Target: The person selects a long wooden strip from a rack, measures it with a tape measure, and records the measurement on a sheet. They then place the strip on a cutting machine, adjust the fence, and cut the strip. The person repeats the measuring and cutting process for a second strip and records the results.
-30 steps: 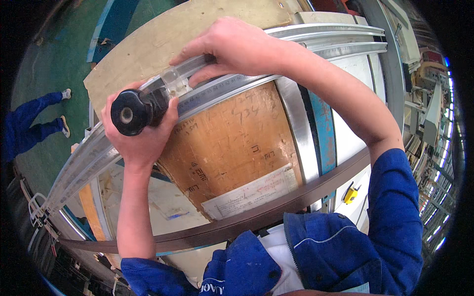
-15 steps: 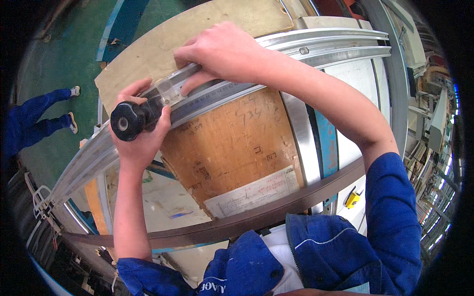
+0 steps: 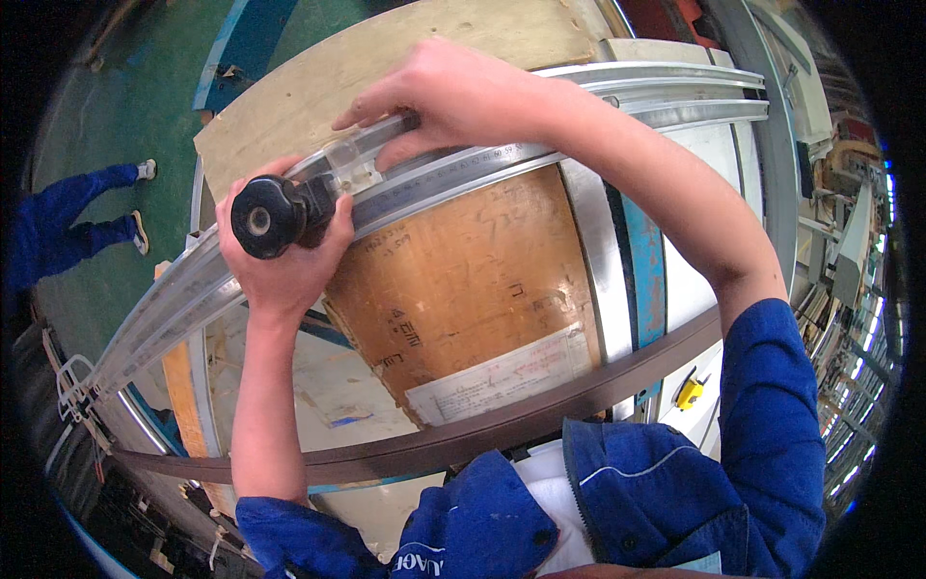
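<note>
My left hand wraps round a sliding stop with a round black knob, its thumb on the near side and its fingers on the far side. The stop sits on a silver metal rail with a printed measuring scale. A clear plastic piece sticks out from the stop over the scale. Over the rail just right of it is my right hand, fingers and thumb apart. Its thumb tip is close beside the clear piece; whether it touches I cannot tell. A short dark-ended bar shows between thumb and index finger.
A brown wooden board with handwriting and a paper sheet lies nearer me. A dark brown bar crosses before my body. A yellow tape measure lies at right. Beyond the rail is a pale board; a person's blue-trousered legs stand left.
My left hand and the black-knobbed stop have shifted slightly right along the rail. My right hand has moved right too, its bent fingers now straighter and farther apart. The view has shifted a little.
</note>
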Motion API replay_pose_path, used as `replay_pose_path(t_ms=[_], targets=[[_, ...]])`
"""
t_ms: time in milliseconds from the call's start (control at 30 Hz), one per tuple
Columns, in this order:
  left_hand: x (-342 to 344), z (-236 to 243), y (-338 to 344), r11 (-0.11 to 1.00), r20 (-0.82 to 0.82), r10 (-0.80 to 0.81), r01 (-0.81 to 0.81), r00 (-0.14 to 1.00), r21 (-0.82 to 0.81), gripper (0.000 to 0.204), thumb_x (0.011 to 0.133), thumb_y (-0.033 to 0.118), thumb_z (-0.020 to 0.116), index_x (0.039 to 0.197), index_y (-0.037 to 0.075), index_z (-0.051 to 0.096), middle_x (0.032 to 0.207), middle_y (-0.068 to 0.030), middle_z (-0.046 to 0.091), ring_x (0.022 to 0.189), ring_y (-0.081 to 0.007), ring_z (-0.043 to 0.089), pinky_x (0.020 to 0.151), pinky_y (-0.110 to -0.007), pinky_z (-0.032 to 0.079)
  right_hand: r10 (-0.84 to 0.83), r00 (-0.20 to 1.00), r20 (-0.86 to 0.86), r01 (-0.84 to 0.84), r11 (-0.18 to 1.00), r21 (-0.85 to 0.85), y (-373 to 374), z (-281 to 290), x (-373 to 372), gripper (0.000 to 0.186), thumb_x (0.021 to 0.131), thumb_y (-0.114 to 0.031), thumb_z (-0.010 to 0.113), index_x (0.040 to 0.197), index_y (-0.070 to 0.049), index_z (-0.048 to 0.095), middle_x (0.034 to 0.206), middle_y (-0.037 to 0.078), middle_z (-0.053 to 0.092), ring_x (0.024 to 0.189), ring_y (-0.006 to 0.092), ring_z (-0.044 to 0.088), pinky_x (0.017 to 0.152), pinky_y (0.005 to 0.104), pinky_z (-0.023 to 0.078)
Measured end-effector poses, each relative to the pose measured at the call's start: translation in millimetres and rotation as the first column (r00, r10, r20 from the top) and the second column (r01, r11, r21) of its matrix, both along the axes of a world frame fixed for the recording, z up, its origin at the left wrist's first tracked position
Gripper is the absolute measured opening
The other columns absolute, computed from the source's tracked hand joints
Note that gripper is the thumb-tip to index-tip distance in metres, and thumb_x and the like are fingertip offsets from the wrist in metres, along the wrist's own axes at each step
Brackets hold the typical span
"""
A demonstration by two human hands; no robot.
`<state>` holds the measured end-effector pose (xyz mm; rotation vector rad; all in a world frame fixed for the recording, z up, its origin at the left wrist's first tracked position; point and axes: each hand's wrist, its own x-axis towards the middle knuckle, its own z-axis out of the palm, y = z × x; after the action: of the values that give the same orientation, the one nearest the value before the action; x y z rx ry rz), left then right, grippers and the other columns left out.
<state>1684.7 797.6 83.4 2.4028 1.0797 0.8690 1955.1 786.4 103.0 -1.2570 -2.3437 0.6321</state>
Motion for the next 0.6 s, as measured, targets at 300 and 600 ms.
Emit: replay_pose_path(t_ms=[300, 600], targets=[[-4, 9, 2, 0.985, 0.192, -0.043, 0.073, 0.98, -0.154, 0.035, 0.073, 0.004, 0.082, 0.099, 0.005, 0.059, 0.118, -0.0149, 0.072, 0.106, -0.0237, 0.07, 0.095, -0.036, 0.054, -0.116, 0.984, 0.135, 0.088, 0.975, 0.202, -5, -6, -22, 0.051, 0.084, -0.047, 0.076, 0.124, -0.016, 0.069, 0.101, 0.01, 0.075, 0.092, 0.0328, 0.074, 0.079, 0.0457, 0.059], [-18, 17, 10, 0.94, 0.072, -0.206, 0.218, 0.976, -0.264, 0.04, 0.08, 0.005, 0.084, 0.11, 0.006, 0.058, 0.131, -0.0147, 0.065, 0.117, -0.0261, 0.065, 0.102, -0.038, 0.051, -0.173, 0.985, -0.012, 0.173, 0.979, 0.107, -19, -5, -43, 0.052, 0.081, -0.045, 0.079, 0.127, -0.022, 0.07, 0.107, 0.01, 0.074, 0.099, 0.0325, 0.071, 0.081, 0.0454, 0.058]])
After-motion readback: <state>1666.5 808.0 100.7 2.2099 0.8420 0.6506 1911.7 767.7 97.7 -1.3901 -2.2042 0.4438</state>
